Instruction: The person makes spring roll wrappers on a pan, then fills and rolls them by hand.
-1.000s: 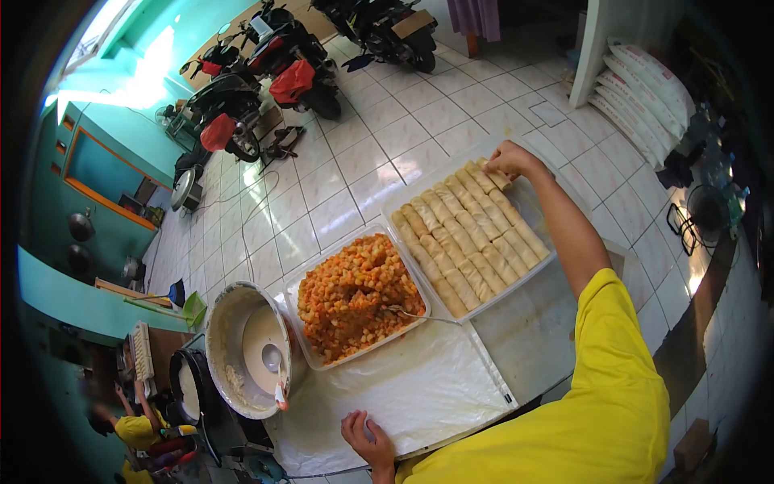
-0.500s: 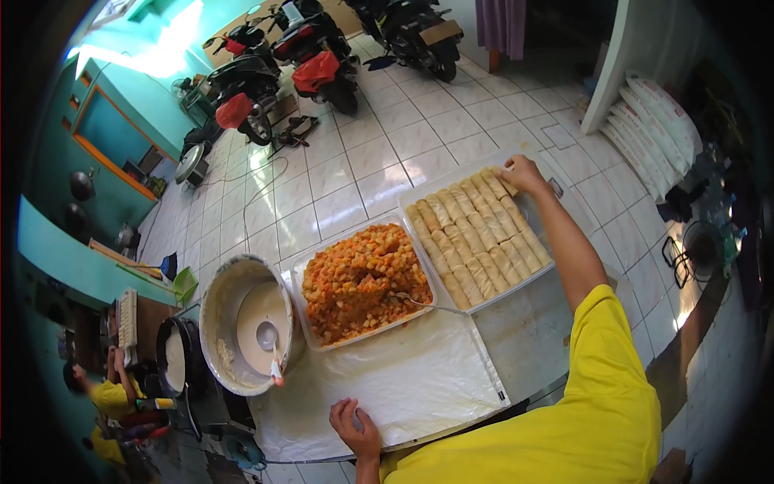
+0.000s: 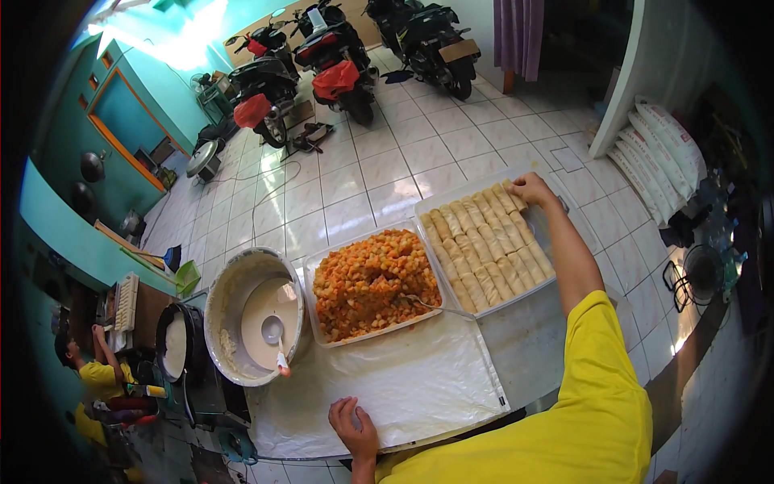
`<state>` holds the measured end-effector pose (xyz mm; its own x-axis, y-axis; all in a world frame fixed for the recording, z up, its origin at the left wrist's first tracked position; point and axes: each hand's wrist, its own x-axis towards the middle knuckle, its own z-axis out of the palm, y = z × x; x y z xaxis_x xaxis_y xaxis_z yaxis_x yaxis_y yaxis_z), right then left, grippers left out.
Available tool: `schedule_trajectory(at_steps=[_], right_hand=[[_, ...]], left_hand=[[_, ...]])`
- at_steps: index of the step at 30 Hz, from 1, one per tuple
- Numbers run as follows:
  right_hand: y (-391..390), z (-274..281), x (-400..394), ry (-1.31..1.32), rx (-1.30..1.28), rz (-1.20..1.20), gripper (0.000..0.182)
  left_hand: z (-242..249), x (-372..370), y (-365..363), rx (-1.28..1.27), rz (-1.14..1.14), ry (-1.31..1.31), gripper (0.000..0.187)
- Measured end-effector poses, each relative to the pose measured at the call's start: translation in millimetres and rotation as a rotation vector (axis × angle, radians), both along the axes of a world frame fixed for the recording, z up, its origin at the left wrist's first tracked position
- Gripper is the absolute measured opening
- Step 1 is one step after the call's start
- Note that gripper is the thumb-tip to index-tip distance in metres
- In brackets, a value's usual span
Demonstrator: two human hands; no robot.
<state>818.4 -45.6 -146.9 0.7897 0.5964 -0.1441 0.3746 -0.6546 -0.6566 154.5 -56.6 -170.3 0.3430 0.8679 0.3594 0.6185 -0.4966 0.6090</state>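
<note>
My right hand (image 3: 534, 191) reaches to the far right corner of a clear plastic container (image 3: 516, 303). Its fingers are closed on a pale spring roll (image 3: 514, 198) at the end of a row; they partly hide it. Rows of rolled spring rolls (image 3: 482, 242) lie side by side in that container. My left hand (image 3: 355, 427) rests on a plastic-covered work surface (image 3: 419, 371), fingers loosely bent and apart, holding nothing. Beyond it stands a container of diced orange-and-yellow vegetable filling (image 3: 371, 282), with a metal spoon (image 3: 443, 308) stuck in it.
Left of the filling stands a deep pot (image 3: 218, 323) of pale batter with a ladle (image 3: 274, 331). A dark pan (image 3: 193, 347) sits farther left, near a co-worker in yellow (image 3: 101, 379). Motorbikes (image 3: 334, 64) and stacked white sacks (image 3: 657, 161) stand on the tiled floor.
The camera view has shifted slightly, so the scene sits a little lower and farther right. My right hand remains at the container's far corner; my left hand stays on the plastic sheet.
</note>
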Motion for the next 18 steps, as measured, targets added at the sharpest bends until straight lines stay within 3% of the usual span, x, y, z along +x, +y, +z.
schedule_trajectory(at_steps=[8, 12, 14, 15, 16, 18], right_hand=[[0, 12, -10, -0.015, -0.038, 0.034, 0.048], [0, 0, 8, -0.009, -0.035, 0.186, 0.05], [-4, -7, 10, -0.125, 0.026, 0.105, 0.056], [-3, -3, 8, -0.084, 0.026, 0.101, 0.064], [-6, 2, 4, -0.103, -0.023, 0.056, 0.068], [-5, 7, -4, -0.258, 0.069, 0.048, 0.066]], left_hand=[[8, 6, -4, 0.023, -0.017, 0.014, 0.022], [74, 55, -8, -0.025, -0.244, -0.203, 0.023], [132, 92, -12, -0.142, -0.628, -0.279, 0.024], [152, 114, -15, -0.103, -0.912, -0.421, 0.03], [180, 135, -27, -0.016, -1.112, -0.512, 0.022], [228, 177, -66, 0.115, -1.433, -0.671, 0.032]])
